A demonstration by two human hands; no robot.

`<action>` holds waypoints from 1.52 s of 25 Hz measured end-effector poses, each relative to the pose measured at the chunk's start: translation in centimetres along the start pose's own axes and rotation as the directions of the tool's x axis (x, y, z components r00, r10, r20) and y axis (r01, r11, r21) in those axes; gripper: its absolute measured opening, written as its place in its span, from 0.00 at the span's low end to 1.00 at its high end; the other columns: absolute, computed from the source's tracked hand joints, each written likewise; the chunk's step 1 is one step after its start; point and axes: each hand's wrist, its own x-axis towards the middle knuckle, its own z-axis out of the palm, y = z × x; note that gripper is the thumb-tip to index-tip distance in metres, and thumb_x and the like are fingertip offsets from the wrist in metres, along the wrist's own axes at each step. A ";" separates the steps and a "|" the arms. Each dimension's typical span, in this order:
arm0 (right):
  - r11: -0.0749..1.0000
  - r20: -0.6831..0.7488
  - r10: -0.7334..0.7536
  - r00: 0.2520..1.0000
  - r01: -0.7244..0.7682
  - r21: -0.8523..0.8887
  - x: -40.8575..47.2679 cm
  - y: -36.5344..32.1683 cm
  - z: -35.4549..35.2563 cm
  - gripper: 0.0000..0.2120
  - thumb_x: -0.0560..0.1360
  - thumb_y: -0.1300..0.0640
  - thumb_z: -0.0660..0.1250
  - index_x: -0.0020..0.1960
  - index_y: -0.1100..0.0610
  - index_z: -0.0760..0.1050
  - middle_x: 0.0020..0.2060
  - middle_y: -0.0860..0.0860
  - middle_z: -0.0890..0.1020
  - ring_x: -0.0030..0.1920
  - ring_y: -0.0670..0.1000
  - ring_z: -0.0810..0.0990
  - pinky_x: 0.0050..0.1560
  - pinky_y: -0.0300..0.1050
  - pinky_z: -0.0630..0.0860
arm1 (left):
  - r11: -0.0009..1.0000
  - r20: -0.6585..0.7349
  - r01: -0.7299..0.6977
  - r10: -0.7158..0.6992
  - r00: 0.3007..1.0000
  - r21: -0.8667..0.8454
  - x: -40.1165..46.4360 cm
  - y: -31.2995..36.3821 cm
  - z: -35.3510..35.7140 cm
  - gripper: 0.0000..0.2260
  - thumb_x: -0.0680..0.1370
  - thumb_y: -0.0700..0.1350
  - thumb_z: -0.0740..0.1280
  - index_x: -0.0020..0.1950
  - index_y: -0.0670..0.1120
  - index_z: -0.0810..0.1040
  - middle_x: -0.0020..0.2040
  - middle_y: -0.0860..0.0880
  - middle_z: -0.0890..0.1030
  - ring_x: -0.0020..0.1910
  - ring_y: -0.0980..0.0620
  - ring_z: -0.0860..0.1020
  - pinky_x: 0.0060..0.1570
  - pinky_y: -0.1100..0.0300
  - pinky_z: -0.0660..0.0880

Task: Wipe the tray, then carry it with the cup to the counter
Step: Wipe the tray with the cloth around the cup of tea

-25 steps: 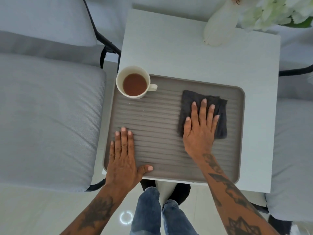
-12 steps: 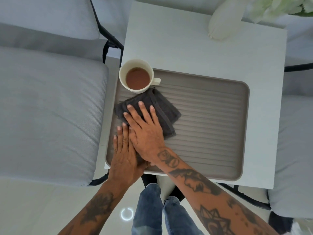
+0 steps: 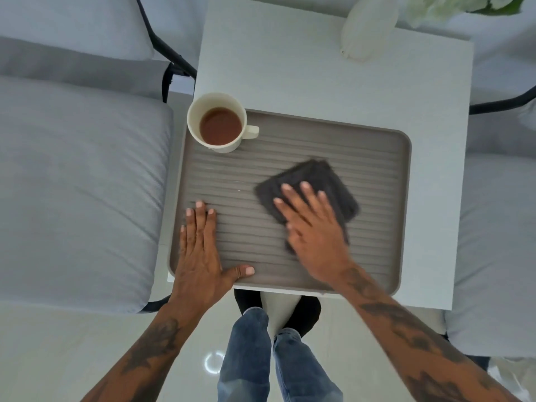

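Pale glossy floor (image 3: 72,358) fills the near edge of the view, with a person's jeans-clad legs (image 3: 261,358) standing right at the small white worktop (image 3: 290,68), grey seat cushions (image 3: 72,184) on either side.

On the worktop's near half lies the ribbed grey tray (image 3: 377,169), its near rim reaching the worktop's edge. At its near-left corner the left hand (image 3: 200,253) rests flat, fingers straight and thumb spread along the rim; judging by the task, it pins the tray so the wiping cannot shove it about. Just beyond, the right hand (image 3: 313,230) presses flat, fingers extended, on a folded dark cloth (image 3: 324,184) around the tray's middle (both are motion-blurred, so the stroke looks to be under way).

Farther still, the cream cup (image 3: 217,123) stands upright on the tray's far-left corner, handle pointing right, well apart from the cloth. It holds a brown drink, roughly two thirds up, so carrying will likely need a level tray.

Beyond that, a white vase (image 3: 365,27) sits at the worktop's far edge, pale flowers (image 3: 452,4) spilling above it.
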 end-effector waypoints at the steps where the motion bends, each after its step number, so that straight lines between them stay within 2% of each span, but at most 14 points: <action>1: 0.997 -0.007 0.067 0.998 -0.067 -0.027 -2.2 2.5 -0.6 0.24 0.80 0.56 0.55 0.76 0.50 0.63 0.77 0.52 0.62 0.78 0.59 0.55 0.74 0.65 0.57 | 1.000 0.007 0.002 -0.002 1.000 0.010 0.0 0.1 0.0 0.60 0.62 0.80 0.58 0.80 0.42 0.43 0.81 0.44 0.39 0.79 0.47 0.36 0.77 0.46 0.42; 4: 0.961 0.003 0.269 0.963 -0.269 -0.066 -6.5 6.7 -2.1 0.24 0.80 0.51 0.53 0.76 0.46 0.60 0.79 0.56 0.57 0.79 0.60 0.51 0.74 0.66 0.54 | 0.999 0.015 0.002 -0.002 1.000 0.045 0.0 0.3 0.0 0.60 0.62 0.78 0.58 0.80 0.42 0.41 0.81 0.43 0.39 0.79 0.47 0.36 0.77 0.45 0.42; 6: 0.942 -0.011 0.331 0.944 -0.331 -0.063 -6.3 5.6 -1.8 0.24 0.80 0.51 0.52 0.76 0.48 0.61 0.78 0.56 0.57 0.79 0.63 0.50 0.74 0.68 0.53 | 0.998 0.029 0.002 -0.004 1.000 0.062 -0.1 0.6 -0.1 0.60 0.62 0.78 0.59 0.80 0.42 0.41 0.80 0.43 0.39 0.79 0.46 0.36 0.77 0.45 0.41; 7: 0.953 -0.004 0.302 0.953 -0.302 -0.038 -5.5 4.0 -1.5 0.24 0.80 0.51 0.52 0.76 0.49 0.62 0.78 0.56 0.59 0.78 0.64 0.51 0.73 0.69 0.54 | 0.998 0.031 0.006 -0.008 0.999 0.070 -0.1 0.8 -0.2 0.60 0.62 0.78 0.58 0.80 0.41 0.41 0.80 0.42 0.39 0.79 0.45 0.36 0.77 0.45 0.41; 9: 0.998 0.038 0.065 0.997 -0.065 0.007 -3.8 -0.4 -0.3 0.24 0.79 0.52 0.55 0.75 0.49 0.65 0.77 0.54 0.62 0.77 0.65 0.54 0.72 0.70 0.55 | 0.997 0.030 0.016 -0.018 0.999 0.080 0.0 1.0 -0.3 0.60 0.62 0.77 0.58 0.79 0.40 0.41 0.80 0.42 0.39 0.79 0.44 0.36 0.77 0.46 0.40; 11: 0.974 0.117 -0.224 0.968 0.220 0.048 -3.4 -5.2 1.2 0.23 0.78 0.52 0.57 0.73 0.48 0.67 0.77 0.51 0.62 0.78 0.62 0.54 0.74 0.68 0.54 | 0.993 0.038 0.005 -0.010 0.999 0.114 0.0 1.2 -0.4 0.54 0.67 0.70 0.62 0.79 0.39 0.42 0.80 0.41 0.39 0.79 0.42 0.37 0.77 0.43 0.41; 12: 0.955 0.149 -0.294 0.944 0.285 0.080 -3.3 -6.8 1.5 0.23 0.79 0.52 0.57 0.73 0.47 0.67 0.78 0.49 0.61 0.79 0.60 0.52 0.75 0.66 0.52 | 0.990 0.039 -0.005 0.000 0.999 0.138 -0.1 1.2 -0.4 0.51 0.70 0.65 0.65 0.78 0.39 0.42 0.80 0.40 0.39 0.78 0.41 0.37 0.77 0.41 0.44; 14: 0.946 0.179 -0.315 0.932 0.294 0.134 -3.1 -7.1 1.4 0.23 0.80 0.53 0.56 0.75 0.47 0.63 0.78 0.46 0.59 0.80 0.55 0.49 0.77 0.62 0.50 | 0.984 0.049 -0.012 0.003 0.999 0.179 -0.2 1.3 -0.6 0.51 0.71 0.62 0.68 0.78 0.39 0.42 0.80 0.40 0.39 0.78 0.41 0.38 0.77 0.41 0.46; 17: 0.949 0.255 -0.305 0.918 0.271 0.159 -4.0 -3.8 -0.6 0.29 0.80 0.57 0.56 0.78 0.48 0.54 0.76 0.43 0.63 0.79 0.49 0.50 0.78 0.58 0.51 | 0.982 0.070 0.015 -0.028 0.997 0.190 -0.3 1.4 -1.1 0.60 0.61 0.78 0.55 0.79 0.40 0.42 0.80 0.41 0.40 0.79 0.43 0.39 0.78 0.46 0.43; 20: 0.968 0.343 -0.252 0.905 0.241 0.076 -7.2 0.9 -2.9 0.28 0.79 0.57 0.54 0.78 0.49 0.54 0.75 0.43 0.66 0.79 0.47 0.51 0.78 0.57 0.52 | 0.983 0.067 0.021 -0.034 0.997 0.184 -0.3 1.4 -1.3 0.61 0.60 0.81 0.51 0.79 0.41 0.40 0.80 0.42 0.37 0.79 0.45 0.37 0.78 0.47 0.43; 25: 0.997 0.361 -0.030 0.932 0.000 0.083 -11.6 3.7 -4.8 0.26 0.80 0.53 0.50 0.78 0.46 0.55 0.77 0.49 0.63 0.79 0.45 0.48 0.77 0.52 0.50 | 0.986 0.066 0.016 -0.027 0.997 0.163 -0.3 1.2 -1.1 0.61 0.61 0.79 0.54 0.79 0.41 0.38 0.80 0.43 0.36 0.78 0.46 0.34 0.77 0.49 0.40; 30: 0.971 0.285 -0.226 0.932 0.191 0.146 -7.8 -2.7 -2.6 0.29 0.78 0.59 0.58 0.78 0.54 0.56 0.75 0.45 0.66 0.79 0.52 0.52 0.78 0.57 0.53 | 0.974 0.060 0.019 -0.033 0.998 0.224 -0.2 1.5 -1.2 0.58 0.66 0.76 0.58 0.79 0.40 0.37 0.79 0.41 0.35 0.78 0.43 0.35 0.77 0.48 0.40; 34: 0.945 0.279 -0.315 0.907 0.271 0.185 -3.3 -7.6 -0.6 0.33 0.75 0.58 0.58 0.78 0.55 0.55 0.75 0.47 0.67 0.79 0.52 0.52 0.78 0.59 0.50 | 0.965 0.044 0.033 -0.046 0.998 0.261 -0.1 2.1 -1.0 0.46 0.76 0.59 0.62 0.78 0.39 0.36 0.79 0.39 0.35 0.78 0.41 0.35 0.77 0.47 0.40; 38: 0.927 0.275 -0.352 0.895 0.293 0.233 -2.9 -6.7 -0.8 0.31 0.76 0.59 0.58 0.78 0.52 0.56 0.75 0.45 0.67 0.79 0.50 0.52 0.79 0.57 0.50 | 0.981 0.164 0.010 -0.042 0.986 0.194 0.5 1.9 -3.2 0.47 0.73 0.57 0.67 0.80 0.43 0.41 0.80 0.42 0.38 0.79 0.43 0.41 0.76 0.49 0.45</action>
